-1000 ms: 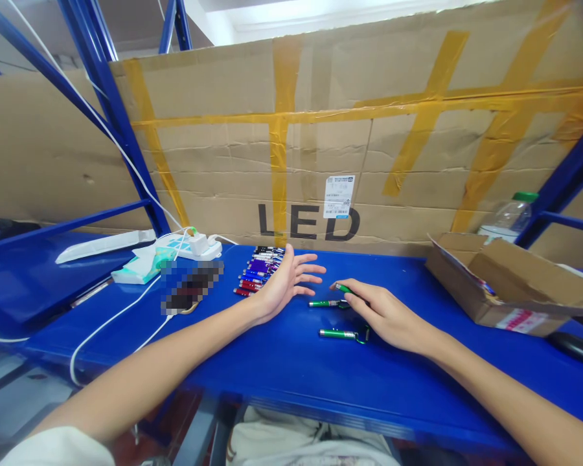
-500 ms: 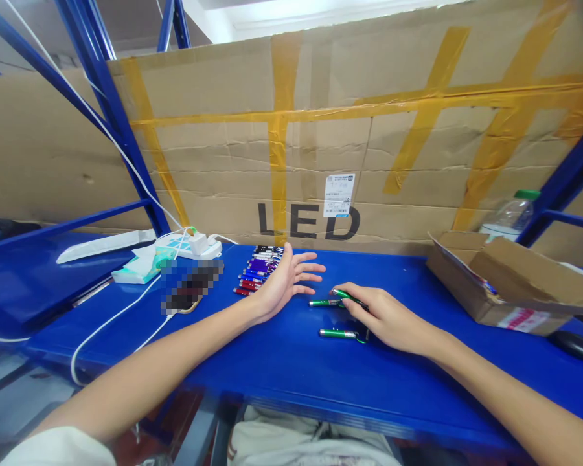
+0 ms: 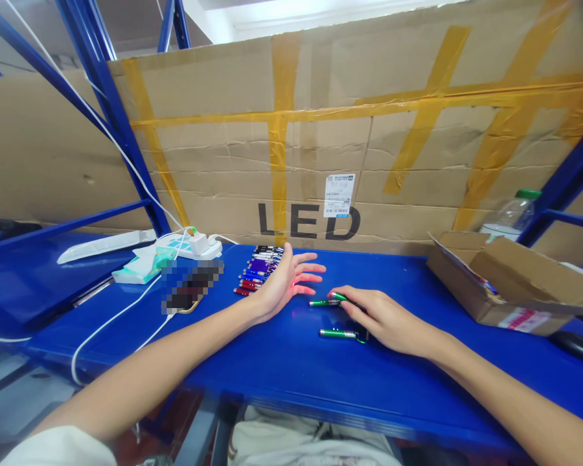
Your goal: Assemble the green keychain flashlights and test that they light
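My right hand (image 3: 381, 320) grips a small green laser pointer (image 3: 339, 296) between thumb and fingers, its front end aimed at my left hand (image 3: 279, 288). That left hand is open and upright on its edge, fingers spread, with red light glowing on the palm and fingers. Just below the held one lies a second green laser pointer (image 3: 320, 303), partly behind my right fingers. A third green pointer (image 3: 337, 334) with a ring rests nearer to me. Behind my left hand, several red, blue, purple, silver and black pointers (image 3: 251, 274) lie in a row, partly hidden.
An open cardboard box (image 3: 510, 304) stands at the right, with a black object (image 3: 576, 346) and a bottle (image 3: 512, 213) near it. At the left are a phone (image 3: 194, 288), a tissue pack (image 3: 136, 268), a power strip (image 3: 194, 246) and white cables. A large carton (image 3: 233, 168) walls the back.
Red light now shows on my left palm and fingers, where there was none before. The held laser pointer has shifted slightly; both hands stay nearly in place.
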Action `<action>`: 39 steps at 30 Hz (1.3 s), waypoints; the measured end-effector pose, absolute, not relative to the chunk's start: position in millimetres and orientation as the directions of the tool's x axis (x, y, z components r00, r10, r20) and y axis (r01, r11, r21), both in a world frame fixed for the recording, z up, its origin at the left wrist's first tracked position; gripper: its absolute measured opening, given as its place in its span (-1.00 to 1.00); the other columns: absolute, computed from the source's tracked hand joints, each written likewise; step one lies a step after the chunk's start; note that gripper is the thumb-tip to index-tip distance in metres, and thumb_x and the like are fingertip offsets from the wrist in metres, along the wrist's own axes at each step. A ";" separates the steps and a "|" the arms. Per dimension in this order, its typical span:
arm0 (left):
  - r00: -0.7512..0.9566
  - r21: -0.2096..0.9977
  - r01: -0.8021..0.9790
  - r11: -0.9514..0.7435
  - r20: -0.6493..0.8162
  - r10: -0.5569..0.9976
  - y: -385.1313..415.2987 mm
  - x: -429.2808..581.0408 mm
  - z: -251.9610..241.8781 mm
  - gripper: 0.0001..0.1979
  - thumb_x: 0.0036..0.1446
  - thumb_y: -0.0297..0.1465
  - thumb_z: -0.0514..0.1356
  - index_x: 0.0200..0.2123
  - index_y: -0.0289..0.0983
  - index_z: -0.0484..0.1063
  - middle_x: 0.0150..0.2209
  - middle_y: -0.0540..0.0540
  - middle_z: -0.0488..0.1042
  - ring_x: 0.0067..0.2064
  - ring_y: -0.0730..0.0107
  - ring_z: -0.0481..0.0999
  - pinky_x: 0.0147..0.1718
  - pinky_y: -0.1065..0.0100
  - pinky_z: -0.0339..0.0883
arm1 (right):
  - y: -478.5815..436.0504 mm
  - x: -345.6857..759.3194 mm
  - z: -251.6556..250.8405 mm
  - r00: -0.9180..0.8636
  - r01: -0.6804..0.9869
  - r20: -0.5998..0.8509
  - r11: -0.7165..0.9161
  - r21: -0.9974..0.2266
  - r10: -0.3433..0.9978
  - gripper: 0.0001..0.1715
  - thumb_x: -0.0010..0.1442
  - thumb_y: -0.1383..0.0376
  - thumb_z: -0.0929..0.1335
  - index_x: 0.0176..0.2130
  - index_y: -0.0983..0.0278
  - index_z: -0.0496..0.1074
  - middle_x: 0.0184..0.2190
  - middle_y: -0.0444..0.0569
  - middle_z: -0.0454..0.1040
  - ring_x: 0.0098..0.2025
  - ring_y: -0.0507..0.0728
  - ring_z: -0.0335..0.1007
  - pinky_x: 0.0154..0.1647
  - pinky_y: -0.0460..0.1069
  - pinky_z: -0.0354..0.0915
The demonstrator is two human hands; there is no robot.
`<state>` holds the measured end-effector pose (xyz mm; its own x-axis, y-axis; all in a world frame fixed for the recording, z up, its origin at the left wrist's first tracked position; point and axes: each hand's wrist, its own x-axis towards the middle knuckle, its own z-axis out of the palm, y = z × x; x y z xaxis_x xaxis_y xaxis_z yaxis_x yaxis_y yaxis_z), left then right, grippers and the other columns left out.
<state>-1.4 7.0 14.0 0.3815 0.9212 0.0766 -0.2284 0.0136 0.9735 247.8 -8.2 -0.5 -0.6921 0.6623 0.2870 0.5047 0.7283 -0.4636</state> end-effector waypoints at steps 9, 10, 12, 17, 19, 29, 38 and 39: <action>0.385 0.973 -0.227 0.034 0.058 0.921 5.0 -0.4 12.4 -0.15 0.41 0.26 -0.17 0.29 -0.30 0.40 0.20 -0.38 0.53 0.11 0.02 0.55 -0.06 0.19 0.44 | -5.7 250.1 -2.8 -0.664 0.513 0.313 0.718 -0.470 0.679 -0.60 0.60 0.10 0.17 0.09 0.20 0.49 -0.09 0.03 0.65 -0.17 0.17 0.56 -0.11 0.04 0.39; 0.389 0.974 -0.223 0.034 0.057 0.920 4.9 -0.3 12.0 -0.15 0.41 0.26 -0.17 0.28 -0.30 0.40 0.19 -0.38 0.53 0.11 0.03 0.54 -0.06 0.19 0.44 | -5.4 250.1 -2.9 -0.660 0.515 0.319 0.719 -0.467 0.680 -0.60 0.60 0.10 0.17 0.09 0.20 0.49 -0.09 0.02 0.65 -0.18 0.17 0.56 -0.12 0.04 0.38; 0.392 0.974 -0.223 0.034 0.057 0.918 5.1 -0.4 11.5 -0.15 0.42 0.26 -0.18 0.28 -0.30 0.40 0.19 -0.37 0.53 0.11 0.04 0.55 -0.06 0.20 0.45 | -5.5 249.9 -2.6 -0.660 0.515 0.329 0.726 -0.456 0.675 -0.60 0.60 0.10 0.17 0.08 0.20 0.48 -0.14 0.00 0.64 -0.22 0.15 0.54 -0.14 0.02 0.37; 0.385 0.974 -0.226 0.025 0.066 0.921 6.7 -1.0 12.0 -0.16 0.43 0.25 -0.20 0.29 -0.29 0.39 0.20 -0.36 0.53 0.11 0.07 0.54 -0.06 0.22 0.44 | -8.6 249.4 1.3 -0.666 0.493 0.351 0.741 -0.455 0.658 -0.60 0.61 0.11 0.17 0.12 0.21 0.47 -0.12 0.00 0.64 -0.20 0.14 0.55 -0.13 0.01 0.36; 0.384 0.975 -0.220 0.018 0.070 0.921 7.1 -1.3 12.6 -0.15 0.42 0.25 -0.19 0.30 -0.29 0.38 0.21 -0.36 0.53 0.12 0.06 0.53 -0.06 0.22 0.44 | -9.8 249.3 2.6 -0.669 0.492 0.345 0.740 -0.458 0.659 -0.61 0.60 0.10 0.17 0.12 0.19 0.47 -0.08 0.02 0.65 -0.17 0.15 0.56 -0.10 0.02 0.37; 0.359 0.967 -0.254 0.004 0.091 0.929 8.4 -3.2 12.4 -0.18 0.43 0.24 -0.15 0.27 -0.29 0.41 0.18 -0.36 0.54 0.10 0.06 0.54 -0.07 0.22 0.45 | -9.4 249.6 2.1 -0.657 0.500 0.355 0.737 -0.455 0.665 -0.59 0.60 0.11 0.17 0.17 0.17 0.48 -0.02 0.04 0.65 -0.11 0.19 0.58 -0.05 0.05 0.41; 0.324 0.960 -0.279 -0.036 0.129 0.937 9.4 -4.9 15.5 -0.18 0.44 0.22 -0.18 0.26 -0.31 0.41 0.17 -0.37 0.55 0.12 0.06 0.54 -0.06 0.22 0.45 | -6.8 250.3 -2.5 -0.671 0.499 0.324 0.730 -0.468 0.667 -0.57 0.60 0.10 0.18 0.22 0.15 0.48 0.04 0.05 0.65 -0.01 0.21 0.60 0.04 0.08 0.43; 0.328 0.960 -0.279 -0.035 0.129 0.936 9.7 -5.1 15.1 -0.18 0.44 0.23 -0.18 0.26 -0.31 0.41 0.17 -0.37 0.55 0.12 0.05 0.54 -0.06 0.22 0.45 | -6.4 250.3 -2.8 -0.671 0.501 0.321 0.728 -0.468 0.668 -0.56 0.60 0.10 0.18 0.23 0.15 0.47 0.03 0.05 0.65 -0.01 0.21 0.60 0.04 0.08 0.43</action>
